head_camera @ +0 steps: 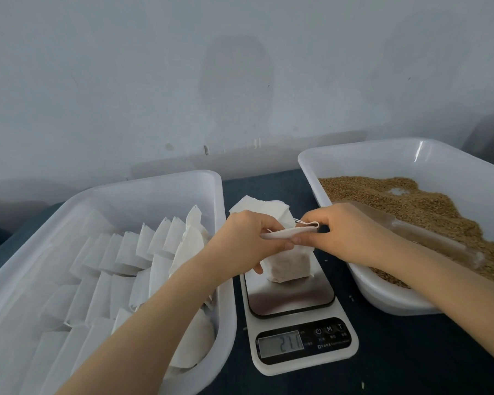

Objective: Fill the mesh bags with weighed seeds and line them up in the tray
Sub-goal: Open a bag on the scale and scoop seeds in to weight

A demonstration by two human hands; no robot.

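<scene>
A white mesh bag [290, 265] holding brown seeds stands on the steel plate of a white kitchen scale [294, 300], whose display shows digits. My left hand [251, 235] grips the bag's folded top edge from the left. My right hand [345, 232] pinches the same top edge and its drawstring loop from the right. Behind my hands lies a small pile of empty bags [257, 208]. The white tray [160, 183] on the left holds several filled bags [126, 252] lined up in rows. A second white tray [362, 149] on the right holds loose brown seeds [428, 203].
A clear plastic scoop [439, 243] lies in the seed tray, just behind my right forearm. The dark tabletop [397, 352] shows in front of the seed tray, with a few stray seeds. A pale wall stands close behind the trays.
</scene>
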